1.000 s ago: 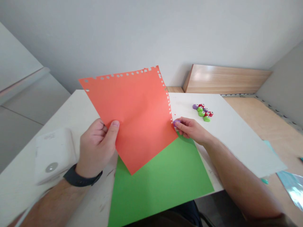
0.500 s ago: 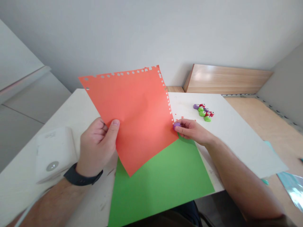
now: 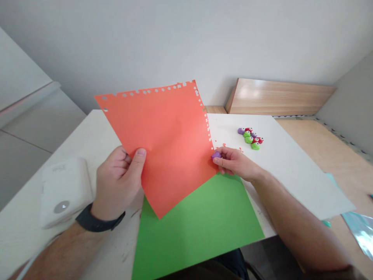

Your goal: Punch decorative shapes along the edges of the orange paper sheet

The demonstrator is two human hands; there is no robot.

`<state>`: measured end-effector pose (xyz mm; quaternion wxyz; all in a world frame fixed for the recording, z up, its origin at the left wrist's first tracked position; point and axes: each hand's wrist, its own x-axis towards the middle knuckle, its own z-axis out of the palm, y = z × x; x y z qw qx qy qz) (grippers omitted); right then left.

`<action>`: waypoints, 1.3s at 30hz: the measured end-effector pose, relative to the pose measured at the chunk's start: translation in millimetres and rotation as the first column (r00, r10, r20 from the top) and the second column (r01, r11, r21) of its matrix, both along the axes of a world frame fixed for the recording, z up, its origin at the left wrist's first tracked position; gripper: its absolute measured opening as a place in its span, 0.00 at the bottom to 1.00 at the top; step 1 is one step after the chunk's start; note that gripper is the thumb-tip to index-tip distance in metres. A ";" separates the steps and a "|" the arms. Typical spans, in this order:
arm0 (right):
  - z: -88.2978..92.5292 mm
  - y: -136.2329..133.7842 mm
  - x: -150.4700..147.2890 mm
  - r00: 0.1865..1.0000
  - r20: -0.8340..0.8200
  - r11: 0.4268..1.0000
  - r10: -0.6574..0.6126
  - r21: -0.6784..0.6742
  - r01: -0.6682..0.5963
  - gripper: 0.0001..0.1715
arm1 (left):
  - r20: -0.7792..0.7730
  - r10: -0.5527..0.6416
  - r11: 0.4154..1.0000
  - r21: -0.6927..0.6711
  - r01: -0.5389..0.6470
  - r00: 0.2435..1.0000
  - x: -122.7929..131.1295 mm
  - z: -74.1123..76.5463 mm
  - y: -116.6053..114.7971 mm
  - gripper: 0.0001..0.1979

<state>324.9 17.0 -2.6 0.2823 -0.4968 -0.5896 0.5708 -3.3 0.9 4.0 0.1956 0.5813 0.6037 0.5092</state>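
Observation:
My left hand [image 3: 119,182] grips the lower left part of a coral-red paper sheet [image 3: 175,151], thumb on top, and holds it tilted above the table. Its upper edges are notched with rows of small punched holes. My right hand [image 3: 234,163] pinches a small purple craft punch [image 3: 216,155] on the sheet's right edge. Several more small punches in red, green and purple, with eye-like dots, lie in a cluster [image 3: 250,137] beyond that hand. A green paper sheet [image 3: 198,229] lies under the coral sheet.
A white board [image 3: 291,175] lies under the punches, dotted with tiny red paper bits. A white rounded box [image 3: 62,192] with a grey round button stands near my left wrist. A wooden panel [image 3: 279,97] stands at the back, and shiny foil [image 3: 359,233] lies at the lower right.
The purple punch and my right hand have shifted slightly down the coral sheet's edge. A few more red bits show on the white board. My left hand has hardly moved.

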 end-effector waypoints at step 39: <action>-7.5 -1.1 3.0 0.995 -0.037 0.992 0.097 -0.075 -0.100 0.21 | -0.046 -0.034 0.998 0.048 0.036 0.998 0.2 1.4 0.5 0.11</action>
